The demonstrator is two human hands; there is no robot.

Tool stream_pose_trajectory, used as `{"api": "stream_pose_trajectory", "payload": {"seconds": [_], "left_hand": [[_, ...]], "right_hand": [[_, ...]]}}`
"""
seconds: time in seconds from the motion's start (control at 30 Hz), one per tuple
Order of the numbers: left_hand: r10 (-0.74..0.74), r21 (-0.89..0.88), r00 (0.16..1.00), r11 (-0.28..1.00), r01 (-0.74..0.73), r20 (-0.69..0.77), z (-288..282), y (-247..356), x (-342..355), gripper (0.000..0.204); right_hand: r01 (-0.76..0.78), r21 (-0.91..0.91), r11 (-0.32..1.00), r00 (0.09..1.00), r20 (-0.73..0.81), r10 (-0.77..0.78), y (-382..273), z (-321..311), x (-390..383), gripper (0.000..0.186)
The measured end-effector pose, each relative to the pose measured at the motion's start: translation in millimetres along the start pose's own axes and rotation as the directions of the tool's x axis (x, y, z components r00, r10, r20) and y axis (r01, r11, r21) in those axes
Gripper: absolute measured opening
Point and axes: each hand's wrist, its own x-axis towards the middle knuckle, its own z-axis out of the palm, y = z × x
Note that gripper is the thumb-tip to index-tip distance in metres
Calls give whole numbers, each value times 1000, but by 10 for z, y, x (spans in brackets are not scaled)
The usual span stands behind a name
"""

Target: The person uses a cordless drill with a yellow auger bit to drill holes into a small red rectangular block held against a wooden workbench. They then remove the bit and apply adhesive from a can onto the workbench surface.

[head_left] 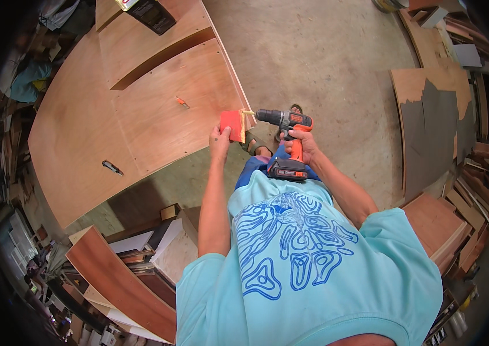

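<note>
My left hand (219, 141) grips a flat red piece (232, 126) with a rough yellowish edge on its right side; I cannot tell what it is made of. In my right hand (304, 145) is an orange and black cordless drill (292, 119), held by its handle with the battery toward my body. A pale yellowish bit (249, 112) sticks out of its chuck to the left, at the upper right corner of the red piece. Whether bit and piece touch is unclear. The fingers of both hands are wrapped round what they hold.
A large plywood panel (83, 138) with a long slot lies at the left. On it are a utility knife (112, 167), a small orange object (182, 102) and a dark can (151, 16). Stacked boards (123, 282) stand lower left; more sheets (432, 132) lie right.
</note>
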Motion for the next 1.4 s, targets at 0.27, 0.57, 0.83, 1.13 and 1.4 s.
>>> {"api": "stream_pose_trajectory", "payload": {"seconds": [0.27, 0.57, 0.83, 1.13, 1.4], "left_hand": [[-6, 56, 1000, 998, 5, 24, -77, -63, 146, 31], [21, 119, 998, 993, -13, -65, -79, -305, 280, 31], [-45, -332, 995, 941, 72, 88, -85, 10, -13, 20], [44, -235, 990, 972, -12, 132, -246, 95, -154, 18], [82, -108, 996, 991, -84, -27, -95, 70, 106, 20]], "right_hand": [[1, -42, 999, 999, -42, -3, 1, 39, 37, 27], [-25, -60, 998, 997, -70, 21, -7, 21, 154, 21], [124, -167, 978, 985, -97, -141, 45, 298, -71, 23], [58, 22, 998, 988, 140, -61, -162, 135, -120, 31], [-9, -133, 991, 996, 87, 21, -233, 311, -22, 34]]}}
